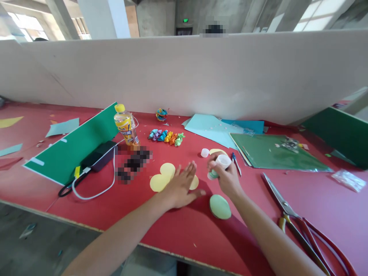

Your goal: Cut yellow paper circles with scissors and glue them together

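Note:
My left hand (179, 188) lies flat with fingers spread over a shape of pale yellow paper circles (158, 183), hiding part of it. My right hand (227, 174) is closed around a small white bottle (223, 160), whose round white end faces up toward me. Something pale green shows beneath that hand, partly hidden. A loose white cap (205, 153) lies just beyond the bottle, beside another yellow paper piece (217, 152) half covered by the right hand. Nearer to me is a stack of light green paper ovals (220, 207).
Large scissors (284, 207) lie at the right, with a blue pen (236, 164) nearer the middle. Behind are crumpled coloured paper pieces (166, 137) and light blue sheets (211, 128). A drink bottle (126, 126) and a black adapter with cable (99, 156) stand left. A white partition (184, 76) closes the back.

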The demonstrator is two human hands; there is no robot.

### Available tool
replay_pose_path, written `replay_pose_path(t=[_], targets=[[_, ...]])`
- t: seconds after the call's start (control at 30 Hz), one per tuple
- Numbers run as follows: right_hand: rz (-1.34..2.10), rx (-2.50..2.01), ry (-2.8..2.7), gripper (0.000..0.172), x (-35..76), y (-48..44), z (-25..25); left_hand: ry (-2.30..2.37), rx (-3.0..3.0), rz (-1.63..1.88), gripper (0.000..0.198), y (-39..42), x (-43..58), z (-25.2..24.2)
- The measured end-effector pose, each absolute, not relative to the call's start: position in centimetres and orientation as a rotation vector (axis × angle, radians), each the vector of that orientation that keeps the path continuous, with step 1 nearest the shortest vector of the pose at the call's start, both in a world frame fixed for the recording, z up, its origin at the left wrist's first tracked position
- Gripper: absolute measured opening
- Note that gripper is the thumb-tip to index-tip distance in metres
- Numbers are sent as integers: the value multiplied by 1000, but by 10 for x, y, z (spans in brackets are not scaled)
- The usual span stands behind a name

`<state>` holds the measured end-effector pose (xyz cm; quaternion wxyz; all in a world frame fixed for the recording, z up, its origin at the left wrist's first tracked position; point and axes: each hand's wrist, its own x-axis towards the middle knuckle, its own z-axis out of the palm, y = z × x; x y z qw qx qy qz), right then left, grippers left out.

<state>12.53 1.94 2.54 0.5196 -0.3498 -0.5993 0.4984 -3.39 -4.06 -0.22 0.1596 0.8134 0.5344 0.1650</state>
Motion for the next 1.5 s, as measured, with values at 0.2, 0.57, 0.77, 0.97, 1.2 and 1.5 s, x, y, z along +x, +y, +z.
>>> replay_pose_path(t=[0.2,0.57,0.77,0.97,1.2,1.5], targets=[[1395,-702,-1656,18,100,20,24,2055,2076,649,40,-16,-75,1],[1759,-638,-1530,33,72,12,-24,2164,2091,524,45,-6,-81,-24],[1618,-715,-1527,27,60,18,-24,2160,2135,476,46,-5,-80,-26],[1511,-774,-1526,26,61,31,-22,2136,2098,433,48,-3,-82,-25],[1602,-751,-1526,24,94,17,-24,2126,2076,466,49,-3,-84,-26],[1646,-736,-1582,25,57,5,-16,2147,2093,494,46,-5,-82,-26]])
